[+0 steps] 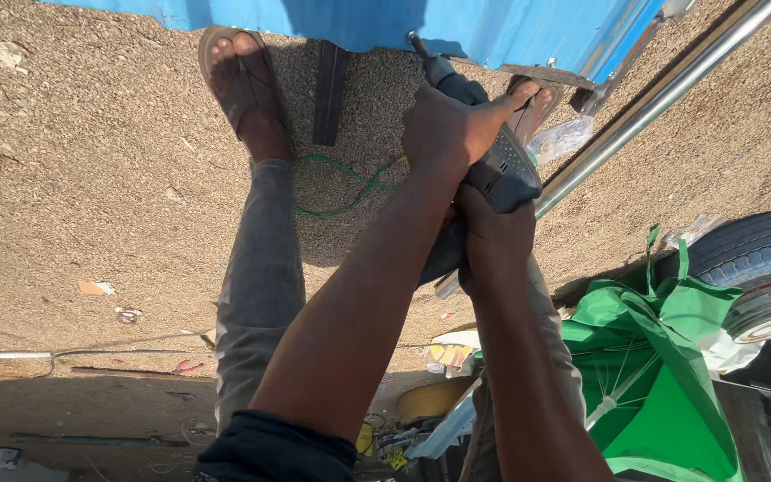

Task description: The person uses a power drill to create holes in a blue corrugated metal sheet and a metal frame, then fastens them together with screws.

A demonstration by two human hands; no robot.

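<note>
I hold a grey and black power drill [503, 171] with both hands. My left hand [450, 129] presses down on the back of its body. Below it, my right hand [493, 243] is wrapped around the handle. The drill's tip [417, 45] points at the lower edge of a blue metal panel [493, 27]. My two sandalled feet, the left [236, 76] and the right [533, 103], stand on gravel close to the panel. A green cord [350, 187] loops on the ground between my legs.
A shiny metal pipe [662, 96] runs diagonally at the right. A black flat bar [329, 89] lies by the panel. Green fabric [662, 375] and a tyre [751, 250] sit at the lower right. Scraps and wire [91, 353] litter the gravel at the left.
</note>
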